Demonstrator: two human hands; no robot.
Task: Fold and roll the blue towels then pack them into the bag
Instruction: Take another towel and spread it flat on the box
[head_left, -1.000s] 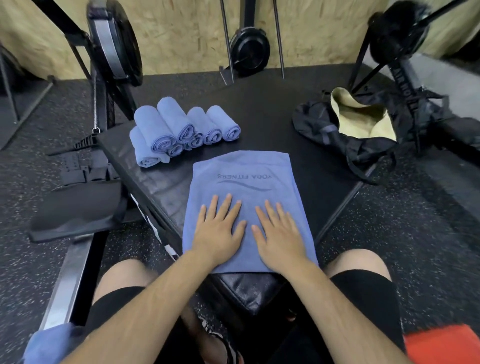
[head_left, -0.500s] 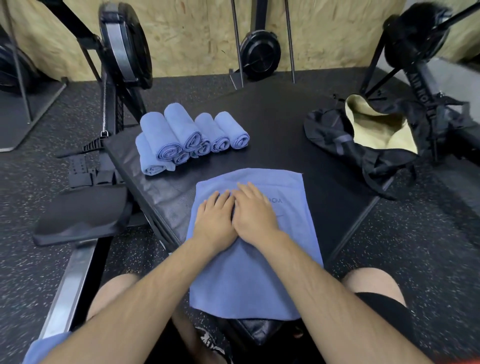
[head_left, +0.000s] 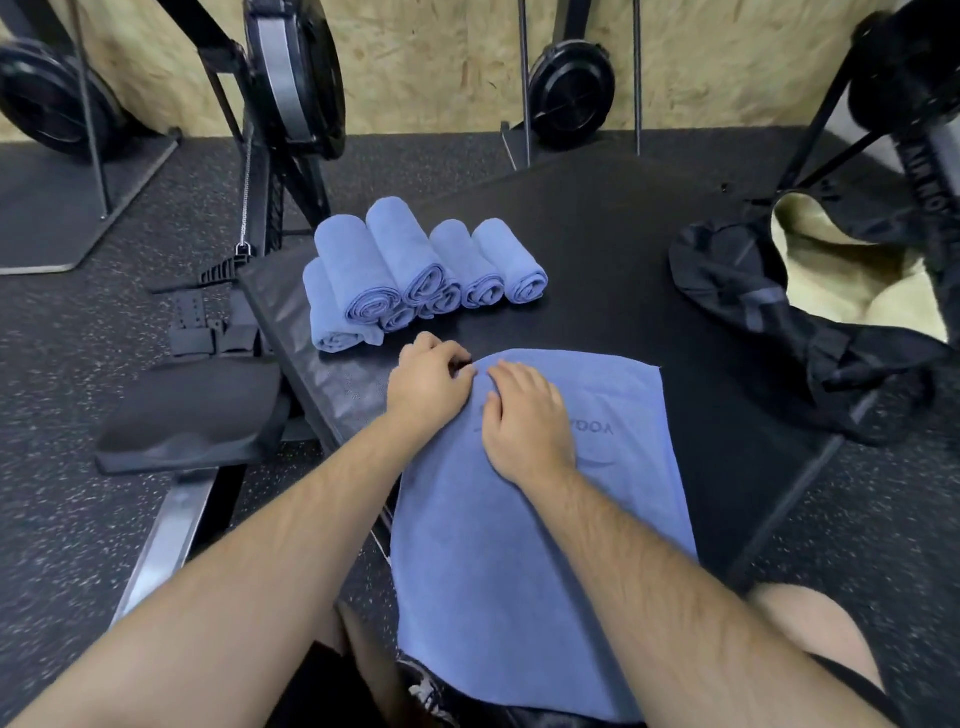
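Observation:
A blue towel (head_left: 524, 561) lies flat on the black padded bench (head_left: 597, 249), its near end hanging over the bench's front edge. My left hand (head_left: 427, 383) grips the towel's far left corner with curled fingers. My right hand (head_left: 524, 421) lies beside it with bent fingers pressing on the towel near the far edge. Several rolled blue towels (head_left: 415, 275) are stacked at the bench's far left. The black bag (head_left: 769, 312) with a pale lining sits open at the bench's right side.
A rowing machine's rail and black seat (head_left: 187, 410) run along the left of the bench. Black flywheels (head_left: 571, 96) and stands line the plywood wall behind. Another machine's frame (head_left: 914, 130) rises at the far right, above the bag.
Both hands slid from the towel's near part up to its far left corner. They were flat on the cloth; now the fingers are curled at the far edge.

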